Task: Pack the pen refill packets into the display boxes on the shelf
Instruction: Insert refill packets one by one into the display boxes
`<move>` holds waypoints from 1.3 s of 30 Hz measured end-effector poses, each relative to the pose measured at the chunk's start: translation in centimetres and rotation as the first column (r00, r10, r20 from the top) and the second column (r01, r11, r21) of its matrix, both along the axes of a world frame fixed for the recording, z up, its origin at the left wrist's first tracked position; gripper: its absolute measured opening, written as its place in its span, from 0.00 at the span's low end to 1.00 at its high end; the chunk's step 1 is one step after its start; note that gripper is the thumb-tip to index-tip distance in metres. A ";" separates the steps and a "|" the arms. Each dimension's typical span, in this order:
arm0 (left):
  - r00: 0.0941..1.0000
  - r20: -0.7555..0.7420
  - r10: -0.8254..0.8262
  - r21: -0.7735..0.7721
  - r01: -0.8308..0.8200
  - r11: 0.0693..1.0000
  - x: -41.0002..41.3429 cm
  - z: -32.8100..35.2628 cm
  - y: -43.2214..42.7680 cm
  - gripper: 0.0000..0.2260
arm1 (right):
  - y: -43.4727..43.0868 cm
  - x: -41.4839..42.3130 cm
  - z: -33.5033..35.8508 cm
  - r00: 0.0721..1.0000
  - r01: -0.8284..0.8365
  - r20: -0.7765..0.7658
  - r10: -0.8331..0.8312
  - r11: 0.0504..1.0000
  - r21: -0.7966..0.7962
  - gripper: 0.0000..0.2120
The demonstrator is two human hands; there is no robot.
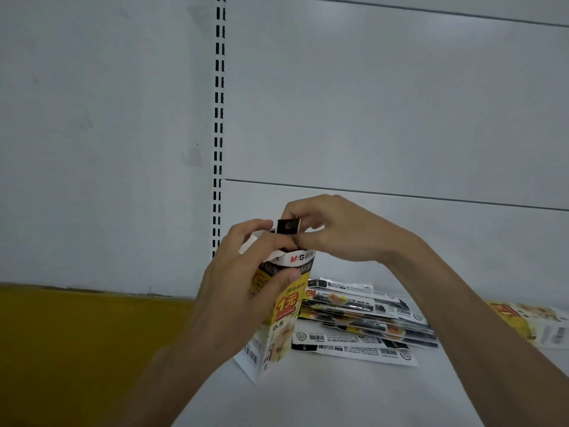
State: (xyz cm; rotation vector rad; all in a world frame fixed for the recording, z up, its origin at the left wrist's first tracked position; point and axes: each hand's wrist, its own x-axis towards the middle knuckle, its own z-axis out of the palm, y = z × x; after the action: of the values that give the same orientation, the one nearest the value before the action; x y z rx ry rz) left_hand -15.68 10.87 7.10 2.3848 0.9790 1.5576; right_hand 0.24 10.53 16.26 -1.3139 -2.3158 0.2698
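A tall yellow, white and black display box (281,322) stands upright on the white shelf (338,396). My left hand (243,291) grips its upper part, thumb across the front. My right hand (332,229) is at the box's open top and pinches the black top end of a pen refill packet (288,227) that sticks out of the box. Behind the box on the right lies a loose pile of several more refill packets (366,322), flat on the shelf.
Another yellow and white display box (529,322) lies flat at the far right, partly hidden by my right forearm. A slotted upright rail (219,118) runs up the white back panel. A yellow surface (77,349) adjoins the shelf on the left.
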 end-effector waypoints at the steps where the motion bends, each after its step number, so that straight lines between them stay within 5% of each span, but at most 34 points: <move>1: 1.000 0.000 0.000 -0.005 0.000 1.000 -0.1 0.0 0.0 0.15 | -0.1 -0.1 0.0 1.000 -0.003 -0.005 0.003 1.000 -0.015 0.05; 9: 1.000 0.020 -0.020 -0.013 0.020 1.000 -0.1 0.7 -0.2 0.12 | -0.4 -0.6 -0.3 1.000 0.015 0.016 -0.013 0.990 -0.137 0.12; 13: 1.000 0.015 -0.004 -0.021 0.004 1.000 -0.1 1.0 -0.1 0.12 | -0.2 -0.6 -0.9 1.000 -0.013 -0.022 0.012 0.998 -0.061 0.11; 17: 0.998 0.043 0.035 -0.055 -0.032 0.998 -0.6 1.0 0.3 0.13 | 0.0 0.9 -2.6 0.897 0.112 -0.439 0.044 0.940 0.324 0.07; 19: 0.998 0.047 0.053 -0.060 -0.050 0.997 -0.8 0.9 0.4 0.14 | 0.1 2.4 -3.6 0.834 0.229 -0.552 0.008 0.905 0.358 0.05; 22: 0.997 0.028 0.077 -0.041 -0.076 0.996 -0.7 0.8 0.4 0.14 | 1.2 5.3 -6.6 0.949 0.302 -0.126 -0.289 0.949 0.092 0.06; 25: 0.996 0.027 0.089 -0.023 -0.089 0.996 -0.5 0.8 0.5 0.14 | 2.2 7.6 -11.3 0.906 0.385 0.262 -0.333 0.906 -0.178 0.15; 31: 0.995 0.052 0.090 0.005 -0.091 0.996 -0.5 0.2 0.9 0.13 | 2.2 8.5 -13.6 0.897 0.415 0.229 -0.378 0.899 -0.138 0.26; 39: 0.992 0.089 0.088 0.007 -0.089 0.996 -0.5 0.0 0.8 0.17 | 1.8 8.9 -13.0 0.925 0.372 0.156 -0.347 0.911 -0.177 0.14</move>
State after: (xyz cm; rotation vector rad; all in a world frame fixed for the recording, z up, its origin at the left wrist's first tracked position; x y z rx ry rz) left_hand -16.23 11.65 7.14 2.2864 1.0742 1.6871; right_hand 9.15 12.29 3.23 -1.8765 -2.1268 0.3180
